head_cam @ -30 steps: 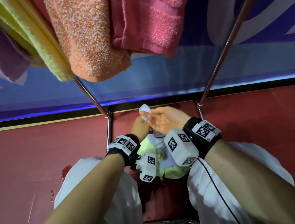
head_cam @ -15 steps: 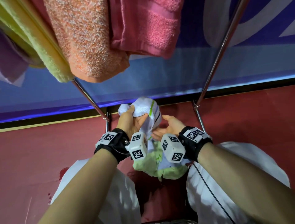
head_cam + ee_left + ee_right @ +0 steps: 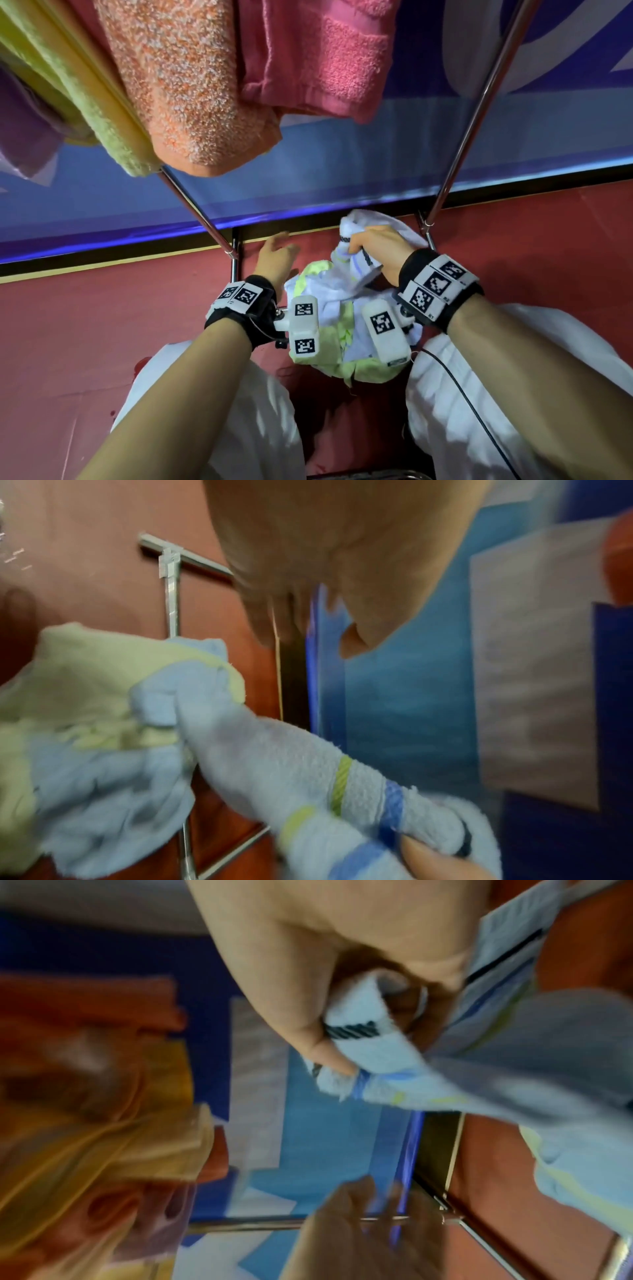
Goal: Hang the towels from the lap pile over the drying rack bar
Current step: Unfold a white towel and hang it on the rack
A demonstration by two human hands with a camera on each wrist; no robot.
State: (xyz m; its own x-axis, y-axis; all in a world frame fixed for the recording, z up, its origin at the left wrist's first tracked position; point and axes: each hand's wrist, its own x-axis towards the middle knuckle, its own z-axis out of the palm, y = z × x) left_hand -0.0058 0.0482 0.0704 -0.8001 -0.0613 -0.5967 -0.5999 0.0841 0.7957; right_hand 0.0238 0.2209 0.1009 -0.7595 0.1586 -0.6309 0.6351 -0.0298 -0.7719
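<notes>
Passed from left hand to right since half a second ago: white striped towel [image 3: 368, 236], then bunched in the left fist near 12 o'clock of the lap, now clamped in the right hand [image 3: 375, 251] and drawn toward 1 o'clock, beside the right rack leg [image 3: 479, 106]. Left hand [image 3: 275, 258] now off the cloth, fingers loosely spread and holding nothing, hovering at 11 o'clock of the pile near the left rack leg [image 3: 191, 205]. Right wrist view confirms thumb and fingers curled round a rolled edge with a dark stripe; left wrist view blurred, but shows the stretched towel running from the pile up to that grip.

Still trailing into the lap pile [image 3: 329, 329] at its lower end, so not yet lifted free. Pile itself resting between the knees at centre, pale green and white cloth mixed together, apparently at least one more piece beneath; exact count impossible to tell.

Already draped overhead from 10 to 12 o'clock: lime-green towel [image 3: 78, 89], speckled orange towel [image 3: 191, 92], pink towel [image 3: 318, 54], plus a purple towel [image 3: 24, 133] at the far left edge. Judged well past halfway: several hung, one in hand, a small remainder left. Rack bar itself out of view above the frame.
</notes>
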